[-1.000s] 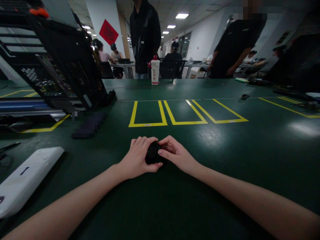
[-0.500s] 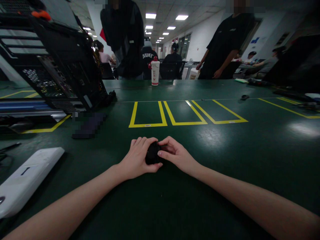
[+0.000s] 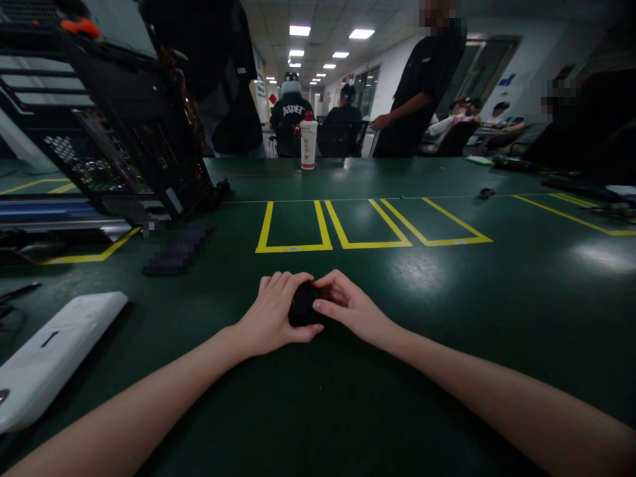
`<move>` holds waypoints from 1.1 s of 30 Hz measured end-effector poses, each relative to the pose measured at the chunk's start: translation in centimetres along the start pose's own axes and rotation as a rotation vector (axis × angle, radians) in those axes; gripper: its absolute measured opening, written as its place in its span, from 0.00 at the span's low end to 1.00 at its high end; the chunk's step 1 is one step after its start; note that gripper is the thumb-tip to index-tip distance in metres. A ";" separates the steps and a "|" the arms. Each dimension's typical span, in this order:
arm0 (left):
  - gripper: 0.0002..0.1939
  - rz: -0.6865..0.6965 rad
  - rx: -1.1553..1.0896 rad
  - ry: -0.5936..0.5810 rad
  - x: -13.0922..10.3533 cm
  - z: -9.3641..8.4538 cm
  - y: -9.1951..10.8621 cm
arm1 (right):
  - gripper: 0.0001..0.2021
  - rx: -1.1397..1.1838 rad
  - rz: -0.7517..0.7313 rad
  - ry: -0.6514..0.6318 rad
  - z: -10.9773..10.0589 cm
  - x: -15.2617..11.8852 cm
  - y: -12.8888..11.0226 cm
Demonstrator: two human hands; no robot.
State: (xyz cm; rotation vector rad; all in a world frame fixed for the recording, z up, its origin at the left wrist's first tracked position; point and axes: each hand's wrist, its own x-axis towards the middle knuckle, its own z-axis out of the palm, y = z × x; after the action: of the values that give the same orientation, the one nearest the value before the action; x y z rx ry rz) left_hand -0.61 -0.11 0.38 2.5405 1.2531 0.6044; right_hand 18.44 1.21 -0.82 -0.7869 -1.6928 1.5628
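A small, rounded black object [image 3: 302,306] is between my two hands, low over or on the dark green table [image 3: 318,411]; its exact kind does not show. My left hand [image 3: 275,313] wraps around it from the left, thumb along the near side and fingers over the far side. From the right, my right hand [image 3: 350,306] pinches the object's right end between thumb and fingers. Part of the black thing is hidden by my fingers.
Yellow tape outlines [image 3: 293,249] mark the table beyond my hands. An open computer case [image 3: 124,132] stands at left, with a blurred dark flat item [image 3: 177,249] and a white device [image 3: 64,351] nearer. A white cup [image 3: 309,142] stands far back; people stand behind the table.
My hands and the black object look the same as before. Behind the table, the two standing people in black have moved to the left.
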 end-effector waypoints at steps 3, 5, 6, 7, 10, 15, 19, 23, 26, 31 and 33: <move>0.30 0.001 0.002 0.003 0.0 0.1 -0.1 | 0.14 -0.046 0.041 0.015 0.0 -0.1 0.0; 0.29 -0.004 0.011 0.008 0.0 0.2 -0.2 | 0.15 -0.018 0.038 -0.026 -0.1 -0.1 0.0; 0.28 -0.006 0.017 0.010 0.0 0.2 -0.2 | 0.16 0.010 0.026 -0.056 -0.1 -0.2 0.0; 0.28 -0.007 0.021 0.011 0.0 0.3 -0.2 | 0.16 0.038 0.011 -0.077 -0.1 -0.2 0.0; 0.28 -0.009 0.014 0.006 0.0 0.3 -0.2 | 0.16 0.066 0.000 -0.068 -0.1 -0.2 -0.1; 0.28 -0.010 0.014 0.003 0.0 0.2 -0.1 | 0.12 0.020 0.020 -0.003 0.1 0.0 -0.3; 0.28 -0.010 0.014 -0.004 0.0 0.2 -0.1 | 0.14 -0.037 0.045 -0.018 0.0 -0.1 -0.1; 0.28 -0.005 0.030 0.003 0.0 0.2 -0.2 | 0.17 0.044 -0.005 -0.090 -0.2 -0.3 -0.1; 0.28 -0.001 0.028 -0.006 0.0 0.2 -0.2 | 0.15 0.053 0.009 -0.076 -0.2 -0.3 -0.3; 0.28 -0.003 0.025 0.000 0.0 0.3 -0.2 | 0.13 -0.028 0.027 0.005 0.0 -0.1 -0.3; 0.28 0.001 0.028 0.000 0.0 0.4 -0.3 | 0.14 -0.049 0.049 -0.002 0.0 -0.1 -0.2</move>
State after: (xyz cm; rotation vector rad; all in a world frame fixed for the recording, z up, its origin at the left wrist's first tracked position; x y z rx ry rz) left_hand -0.64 0.08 -0.06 2.5638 1.2686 0.5917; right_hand 18.50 1.13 -0.62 -0.8577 -1.7305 1.5610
